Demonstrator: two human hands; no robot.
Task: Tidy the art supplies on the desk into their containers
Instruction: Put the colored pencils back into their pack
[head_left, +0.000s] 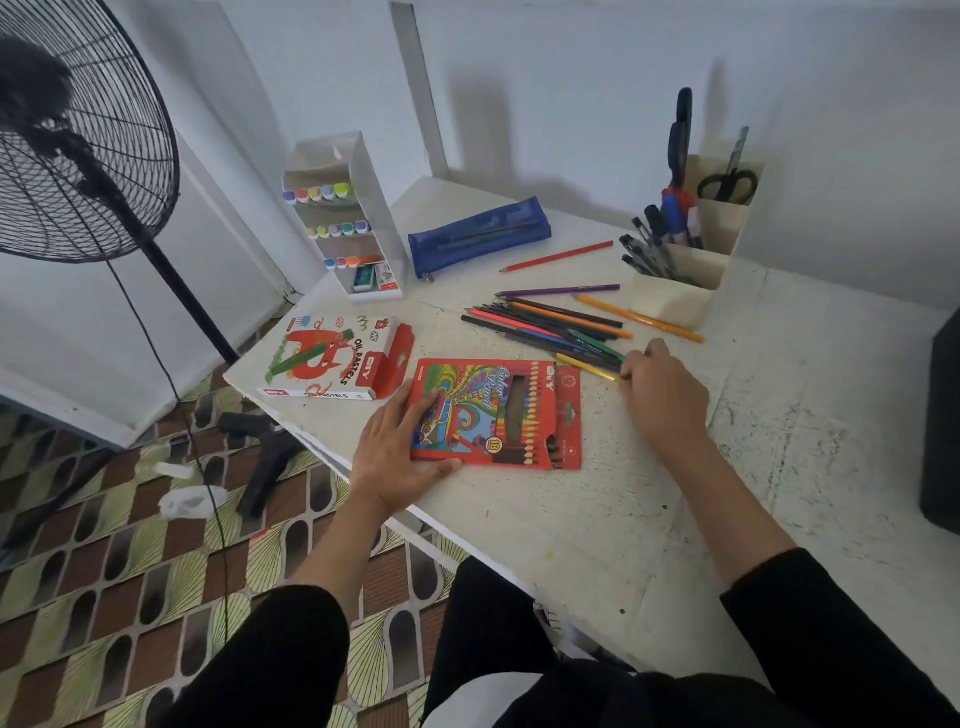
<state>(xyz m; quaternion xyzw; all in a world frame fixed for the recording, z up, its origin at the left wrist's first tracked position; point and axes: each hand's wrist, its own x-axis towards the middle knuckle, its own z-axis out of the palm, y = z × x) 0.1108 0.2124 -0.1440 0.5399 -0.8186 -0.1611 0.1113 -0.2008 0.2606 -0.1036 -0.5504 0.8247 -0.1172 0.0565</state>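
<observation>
The nearer right hand (667, 397) curls its fingers (631, 366) round the near ends of the loose pencils (545, 325), which stretch leftward from them, while the left hand (400, 452) presses straight fingers on the pencil box (493, 410).

It looks like a plain room in a home, used as a small art and study corner. A worn white desk (675, 519) sits against bare white walls (571, 78). A cream pen holder (691, 291) stands far right and a marker rack (345, 218) far left. A black pedestal fan (78, 130) stands on patterned floor tiles (130, 571) at the left.
</observation>
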